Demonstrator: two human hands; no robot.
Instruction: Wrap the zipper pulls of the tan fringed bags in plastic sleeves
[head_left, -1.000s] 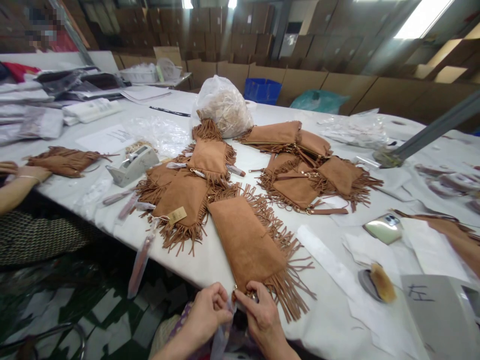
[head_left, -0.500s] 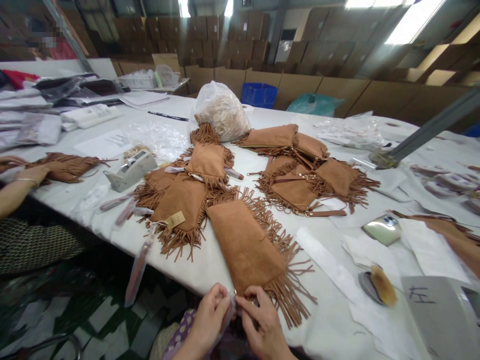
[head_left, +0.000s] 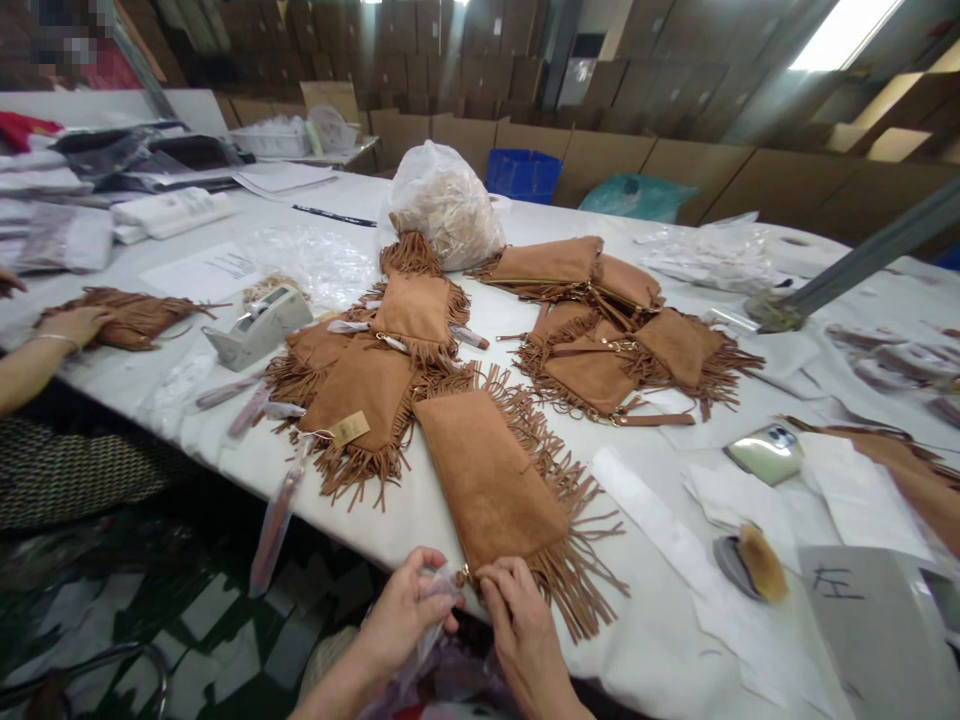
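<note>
A brown fringed bag [head_left: 495,480] lies flat at the front edge of the table, its lower corner between my hands. My left hand [head_left: 412,610] is closed on a piece of clear plastic wrap [head_left: 436,600], beside the small metal fitting [head_left: 462,574] at that corner. My right hand [head_left: 521,625] has its fingers pressed together at the bag's bottom edge, touching the corner. Left of this bag lies another fringed bag [head_left: 364,400] with a tan tag [head_left: 349,429]. A plastic-wrapped strap [head_left: 277,530] hangs over the table edge.
More fringed bags [head_left: 592,375] lie further back, near a stuffed plastic bag [head_left: 446,205]. A tape dispenser [head_left: 259,325] stands left. Another person's hand [head_left: 75,325] rests on a fringed piece. At right are a phone [head_left: 765,453], a brush [head_left: 754,565] and a slanted metal pole [head_left: 862,255].
My left hand has moved slightly left from the corner fitting, still with the plastic. My right fingers have closed together at the bag's edge. The other person's second hand shows at far left.
</note>
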